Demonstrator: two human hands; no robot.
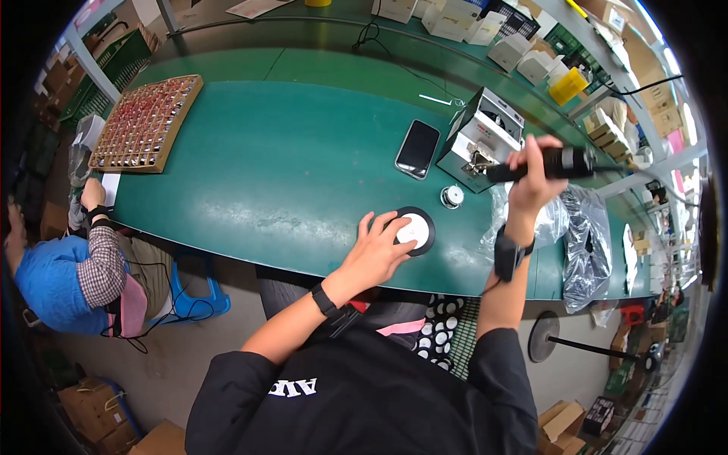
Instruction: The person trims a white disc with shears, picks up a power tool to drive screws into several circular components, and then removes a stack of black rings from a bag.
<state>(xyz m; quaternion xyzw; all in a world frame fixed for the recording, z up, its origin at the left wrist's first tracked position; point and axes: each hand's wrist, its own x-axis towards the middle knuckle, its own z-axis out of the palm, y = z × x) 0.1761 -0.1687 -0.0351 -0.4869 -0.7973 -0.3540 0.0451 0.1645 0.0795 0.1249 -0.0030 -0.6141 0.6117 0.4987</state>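
Observation:
On the green table near its front edge lies a round white disc with a black rim (pixel 415 228). My left hand (pixel 371 252) has its fingers bent over the disc and gripping its left side. My right hand (pixel 535 176) is wrapped round a black electric screwdriver (pixel 567 162), lifted at the right with its cord trailing off to the right. The screwdriver's tip end points left, at the front of a boxy white and dark screw feeder (pixel 491 125). Between the feeder and the disc stands a small round silver-and-white part (pixel 452 197).
A phone (pixel 418 149) lies left of the feeder. Clear plastic bags (pixel 588 243) cover the table's right end. A divided cardboard tray of small parts (pixel 148 125) sits far left, beside a seated co-worker (pixel 68 284). Several white-and-black discs (pixel 436 331) fill a green crate below the table edge.

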